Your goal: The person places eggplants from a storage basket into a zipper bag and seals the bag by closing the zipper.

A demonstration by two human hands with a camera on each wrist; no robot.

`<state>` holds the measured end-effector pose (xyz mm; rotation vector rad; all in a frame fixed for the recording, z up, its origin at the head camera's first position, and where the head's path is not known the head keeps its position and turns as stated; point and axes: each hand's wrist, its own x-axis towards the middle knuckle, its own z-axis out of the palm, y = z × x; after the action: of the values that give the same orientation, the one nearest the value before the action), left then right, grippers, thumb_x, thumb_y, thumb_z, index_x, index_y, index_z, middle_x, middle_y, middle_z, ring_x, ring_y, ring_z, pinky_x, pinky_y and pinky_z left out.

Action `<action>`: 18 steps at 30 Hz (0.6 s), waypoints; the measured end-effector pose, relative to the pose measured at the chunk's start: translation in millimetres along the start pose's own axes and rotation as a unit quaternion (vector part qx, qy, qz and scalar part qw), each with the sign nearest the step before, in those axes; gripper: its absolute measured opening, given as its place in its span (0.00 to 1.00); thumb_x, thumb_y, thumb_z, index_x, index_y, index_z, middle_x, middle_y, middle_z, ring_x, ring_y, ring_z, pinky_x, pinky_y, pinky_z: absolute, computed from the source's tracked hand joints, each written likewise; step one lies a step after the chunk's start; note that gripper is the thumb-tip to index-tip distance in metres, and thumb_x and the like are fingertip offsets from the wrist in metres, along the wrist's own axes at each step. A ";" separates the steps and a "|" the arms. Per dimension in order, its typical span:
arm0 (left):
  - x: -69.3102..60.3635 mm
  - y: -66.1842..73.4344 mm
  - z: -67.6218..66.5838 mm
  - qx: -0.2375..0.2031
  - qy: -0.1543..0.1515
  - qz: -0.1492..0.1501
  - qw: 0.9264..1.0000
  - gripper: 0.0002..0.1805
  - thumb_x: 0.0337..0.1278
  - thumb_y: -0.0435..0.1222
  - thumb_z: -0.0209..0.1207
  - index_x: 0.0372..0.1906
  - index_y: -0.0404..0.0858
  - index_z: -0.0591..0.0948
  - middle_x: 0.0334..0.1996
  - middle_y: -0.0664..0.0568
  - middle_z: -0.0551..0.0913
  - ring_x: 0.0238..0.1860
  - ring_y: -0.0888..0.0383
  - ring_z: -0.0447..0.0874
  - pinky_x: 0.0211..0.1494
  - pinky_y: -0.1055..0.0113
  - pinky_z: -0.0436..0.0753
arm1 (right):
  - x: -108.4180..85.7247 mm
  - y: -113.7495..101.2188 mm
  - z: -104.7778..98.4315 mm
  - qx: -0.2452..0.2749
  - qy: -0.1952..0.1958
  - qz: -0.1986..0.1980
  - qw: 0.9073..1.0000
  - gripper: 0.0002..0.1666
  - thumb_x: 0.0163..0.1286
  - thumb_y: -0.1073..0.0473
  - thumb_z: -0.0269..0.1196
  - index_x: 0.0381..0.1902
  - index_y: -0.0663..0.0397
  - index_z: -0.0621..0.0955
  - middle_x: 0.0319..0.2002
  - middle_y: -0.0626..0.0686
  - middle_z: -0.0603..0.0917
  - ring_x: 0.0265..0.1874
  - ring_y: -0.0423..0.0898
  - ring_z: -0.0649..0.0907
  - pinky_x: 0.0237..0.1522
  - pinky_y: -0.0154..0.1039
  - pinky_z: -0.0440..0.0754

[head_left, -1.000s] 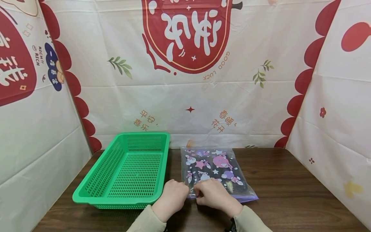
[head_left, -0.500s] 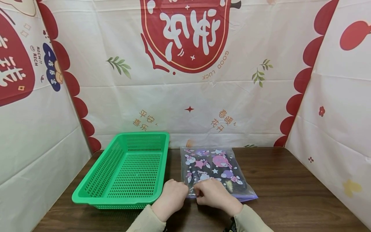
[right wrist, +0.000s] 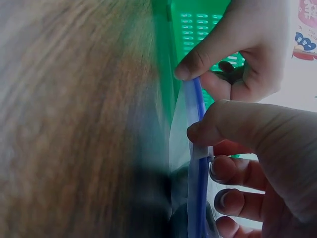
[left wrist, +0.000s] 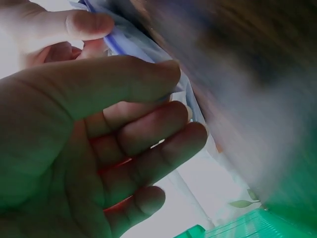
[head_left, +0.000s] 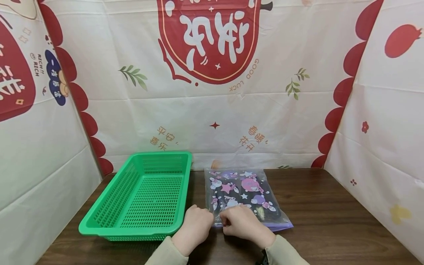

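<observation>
A clear zip bag [head_left: 251, 184] printed with pink, purple and white cartoon figures and stars lies flat on the table, a dark item inside. Its purple zip strip [head_left: 281, 225] runs along the near edge. At the strip's left end, my left hand [head_left: 195, 225] pinches the bag's corner between thumb and fingers. Just right of it, my right hand [head_left: 243, 223] pinches the strip. In the right wrist view, a small pale slider [right wrist: 201, 151] sits on the strip under my right thumb. Most fingers are hidden in the head view.
To the left stands a green plastic basket [head_left: 129, 231] with slotted walls, close beside my left hand. The brown wooden table [head_left: 331, 213] extends to the right. White printed cloth [head_left: 212, 110] hangs behind and at both sides.
The head view has shifted slightly, so everything sits a little further left. Both hands and the bag stay in nearly the same place relative to each other.
</observation>
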<state>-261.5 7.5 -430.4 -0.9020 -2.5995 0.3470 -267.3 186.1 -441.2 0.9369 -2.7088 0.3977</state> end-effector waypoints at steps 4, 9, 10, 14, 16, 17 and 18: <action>-0.5 4.9 1.7 0.007 0.017 0.002 1.000 0.13 0.48 0.38 0.67 0.15 0.48 0.77 0.14 0.57 0.72 0.16 0.59 0.70 0.28 0.66 0.62 | -1.4 -1.2 0.6 -0.008 0.005 0.004 1.000 0.18 0.43 0.60 0.68 0.14 0.38 0.69 0.13 0.33 0.65 0.15 0.33 0.66 0.22 0.34 0.62; -0.2 7.0 3.0 0.021 0.045 0.022 0.999 0.11 0.48 0.39 0.67 0.17 0.49 0.79 0.15 0.57 0.73 0.16 0.61 0.71 0.30 0.66 0.63 | -2.1 -3.0 0.5 -0.020 0.013 0.000 1.000 0.17 0.43 0.59 0.68 0.14 0.38 0.69 0.13 0.32 0.65 0.15 0.32 0.66 0.22 0.34 0.62; -0.3 6.9 3.2 0.028 0.052 0.025 0.998 0.11 0.47 0.39 0.67 0.17 0.49 0.79 0.15 0.57 0.73 0.16 0.61 0.71 0.30 0.65 0.64 | -2.6 -3.2 0.6 -0.023 0.015 -0.002 1.000 0.17 0.44 0.59 0.68 0.14 0.38 0.69 0.13 0.32 0.65 0.15 0.32 0.65 0.23 0.34 0.62; -0.8 5.8 3.2 0.061 0.075 0.035 0.995 0.12 0.48 0.39 0.67 0.15 0.49 0.78 0.13 0.57 0.71 0.15 0.61 0.69 0.32 0.63 0.63 | -4.1 -3.6 0.4 -0.045 0.029 -0.011 0.998 0.17 0.44 0.59 0.69 0.15 0.39 0.69 0.14 0.32 0.65 0.15 0.31 0.66 0.24 0.35 0.63; -0.6 5.8 3.9 0.076 0.074 0.041 0.993 0.11 0.49 0.39 0.66 0.16 0.49 0.80 0.13 0.57 0.71 0.16 0.61 0.70 0.33 0.63 0.63 | -4.9 -4.0 0.1 -0.061 0.033 -0.016 0.997 0.17 0.45 0.59 0.69 0.15 0.40 0.69 0.15 0.32 0.66 0.15 0.31 0.66 0.24 0.35 0.63; -0.7 6.1 4.2 0.084 0.069 0.045 0.993 0.11 0.50 0.39 0.66 0.17 0.49 0.80 0.14 0.56 0.72 0.16 0.61 0.70 0.34 0.63 0.63 | -5.2 -4.2 0.1 -0.068 0.036 -0.019 0.997 0.17 0.45 0.59 0.69 0.16 0.40 0.69 0.16 0.32 0.66 0.16 0.31 0.66 0.24 0.35 0.63; -0.8 6.6 4.7 0.089 0.064 0.048 0.993 0.10 0.51 0.40 0.66 0.18 0.49 0.81 0.14 0.56 0.72 0.17 0.60 0.71 0.34 0.62 0.63 | -5.7 -4.5 0.1 -0.074 0.037 -0.022 0.996 0.17 0.45 0.59 0.69 0.16 0.40 0.69 0.16 0.33 0.67 0.16 0.32 0.66 0.24 0.35 0.63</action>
<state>-259.2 11.5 -437.1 -0.9562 -2.3704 0.5216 -260.1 185.8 -442.3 0.9205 -2.6042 0.2161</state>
